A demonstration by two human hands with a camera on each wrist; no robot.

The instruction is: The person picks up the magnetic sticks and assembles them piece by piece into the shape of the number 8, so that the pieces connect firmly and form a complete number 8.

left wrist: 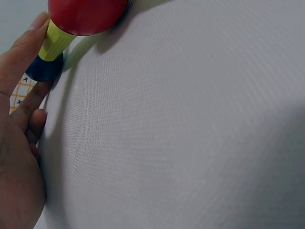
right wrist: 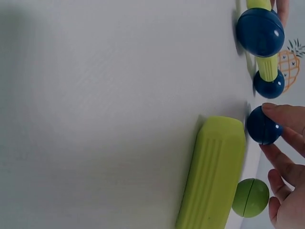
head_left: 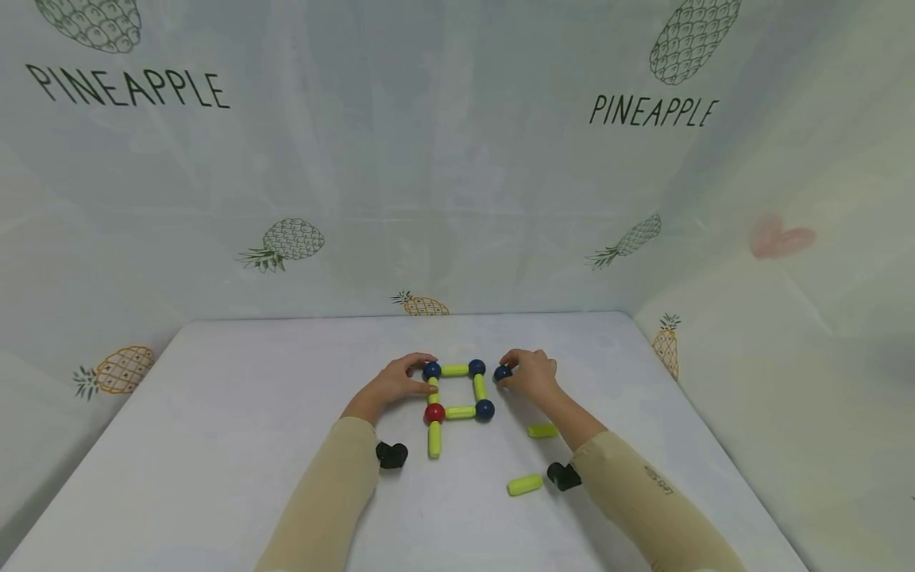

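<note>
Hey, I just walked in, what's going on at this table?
A person is handling a set of balls and rods. Their left hand grips the left side of a square frame with three blue corners and one red ball, from which an extra rod points toward the person. Their right hand pinches a separate blue ball just right of the frame, not touching it. Two loose rods lie on the table nearby.

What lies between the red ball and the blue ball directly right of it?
In the head view, a lime rod runs from the red ball to this blue ball.
</note>
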